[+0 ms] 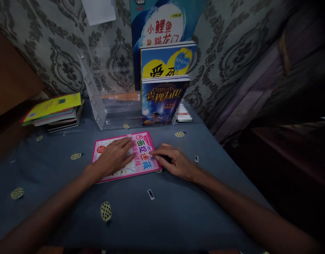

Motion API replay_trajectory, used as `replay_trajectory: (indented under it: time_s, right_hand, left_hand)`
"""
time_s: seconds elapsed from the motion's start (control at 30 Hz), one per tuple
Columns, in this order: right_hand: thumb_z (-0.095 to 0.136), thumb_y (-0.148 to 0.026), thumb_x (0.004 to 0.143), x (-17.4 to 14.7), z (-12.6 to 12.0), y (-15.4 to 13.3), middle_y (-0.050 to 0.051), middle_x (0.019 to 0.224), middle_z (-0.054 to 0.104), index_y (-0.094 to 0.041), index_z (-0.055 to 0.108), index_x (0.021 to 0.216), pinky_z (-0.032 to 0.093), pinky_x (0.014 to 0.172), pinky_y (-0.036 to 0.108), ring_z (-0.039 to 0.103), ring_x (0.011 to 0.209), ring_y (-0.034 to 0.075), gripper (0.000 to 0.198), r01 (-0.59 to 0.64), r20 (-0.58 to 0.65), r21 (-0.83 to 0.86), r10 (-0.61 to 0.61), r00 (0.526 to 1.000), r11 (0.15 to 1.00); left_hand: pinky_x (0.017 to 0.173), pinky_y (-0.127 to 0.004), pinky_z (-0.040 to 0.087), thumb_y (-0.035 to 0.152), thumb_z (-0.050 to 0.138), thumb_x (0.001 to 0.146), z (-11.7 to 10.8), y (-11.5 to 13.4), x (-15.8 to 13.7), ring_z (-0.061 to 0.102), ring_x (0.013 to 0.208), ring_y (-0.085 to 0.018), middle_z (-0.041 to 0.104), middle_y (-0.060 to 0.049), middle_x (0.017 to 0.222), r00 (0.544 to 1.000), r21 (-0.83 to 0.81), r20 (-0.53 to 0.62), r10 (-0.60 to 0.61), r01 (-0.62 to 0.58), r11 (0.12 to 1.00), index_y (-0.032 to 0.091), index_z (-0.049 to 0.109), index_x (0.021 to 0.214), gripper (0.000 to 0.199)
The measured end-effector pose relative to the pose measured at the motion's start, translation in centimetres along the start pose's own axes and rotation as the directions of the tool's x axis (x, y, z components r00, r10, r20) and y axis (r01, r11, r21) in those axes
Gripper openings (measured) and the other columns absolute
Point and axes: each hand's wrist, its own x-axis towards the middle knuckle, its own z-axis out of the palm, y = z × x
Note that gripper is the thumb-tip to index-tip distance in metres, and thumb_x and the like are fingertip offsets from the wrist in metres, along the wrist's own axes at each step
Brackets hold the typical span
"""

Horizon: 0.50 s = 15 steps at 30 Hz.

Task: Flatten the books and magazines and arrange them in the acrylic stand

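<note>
Left hand [113, 155]: palm down on the pink book [141, 150], fingers extended toward the right and slightly parted, thumb set apart from them. Right hand [179, 163]: at the book's right edge, index finger reaching onto the cover, the other fingers curled. Whether index finger and thumb pinch the edge or merely rest there, I cannot tell.

The book lies flat and closed, slightly turned, mid-table, on the blue-grey tablecloth [128, 225].

Beyond its far edge stands a clear plastic rack [120, 121]. Upright at the rack's right side, from near to far, are a dark blue book [162, 102], a yellow and blue book [152, 60] and a tall teal book [165, 21]. A white object to their right is blurred out and not identifiable. A loose pile of books [56, 109] sits at the far left, edges uneven.

Risks noted. Uneven pressure from the left palm could skew the book or ruck the cloth. Should the right fingers catch only the cover, lifting could crease its corner. A push toward the far side could knock the rack and tip the upright books.
</note>
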Motion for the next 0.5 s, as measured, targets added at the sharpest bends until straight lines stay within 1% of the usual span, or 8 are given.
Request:
replay_trajectory:
  time_s: [0.17, 0.3, 0.4, 0.5]
  right_hand:
    - [0.052, -0.021, 0.098, 0.1, -0.1, -0.2, 0.008, 0.086, 0.073, -0.018, 0.074, 0.113, 0.053, 0.072, 0.033, 0.064, 0.08, 0.019, 0.027, 0.016, -0.008, -0.003, -0.016, 1.0, 1.0]
    - [0.052, -0.021, 0.098, 0.2, -0.3, -0.5, 0.008, 0.087, 0.073, -0.018, 0.075, 0.111, 0.053, 0.073, 0.032, 0.065, 0.081, 0.019, 0.026, 0.02, -0.016, 0.017, -0.019, 1.0, 1.0]
    - [0.052, -0.019, 0.097, 0.2, -0.4, -0.5, 0.008, 0.09, 0.072, -0.019, 0.075, 0.11, 0.054, 0.074, 0.032, 0.066, 0.083, 0.018, 0.027, 0.005, -0.009, 0.019, -0.004, 1.0, 1.0]
    - [0.053, -0.019, 0.095, 0.2, -0.3, -0.3, 0.007, 0.09, 0.072, -0.02, 0.076, 0.108, 0.054, 0.073, 0.031, 0.066, 0.082, 0.018, 0.027, -0.027, -0.009, 0.03, 0.028, 1.0, 0.999]
  left_hand:
    - [0.107, -0.048, 0.046, 0.039, 0.046, 0.103, 0.1, -0.7, 2.6, 0.056, 0.133, -0.03, 0.056, -0.019, 0.145, 0.997, -0.04, 0.072, 0.0, 0.003, 0.999, 0.01, 0.052, 0.138, 0.045]
    - [0.108, -0.047, 0.044, 0.034, 0.045, 0.103, 0.5, -0.5, 4.7, 0.052, 0.137, -0.029, 0.053, -0.018, 0.149, 0.996, -0.063, 0.083, 0.024, -0.018, 0.998, 0.01, 0.05, 0.141, 0.044]
    - [0.108, -0.047, 0.042, 0.029, 0.044, 0.103, 0.8, 0.2, 5.3, 0.05, 0.139, -0.027, 0.051, -0.017, 0.151, 0.995, -0.082, 0.082, 0.053, -0.046, 0.996, 0.012, 0.049, 0.143, 0.044]
    - [0.111, -0.049, 0.039, 0.03, 0.044, 0.103, 0.6, 1.3, 5.0, 0.05, 0.139, -0.027, 0.052, -0.016, 0.15, 0.991, -0.119, 0.086, 0.098, -0.088, 0.989, 0.011, 0.05, 0.143, 0.044]
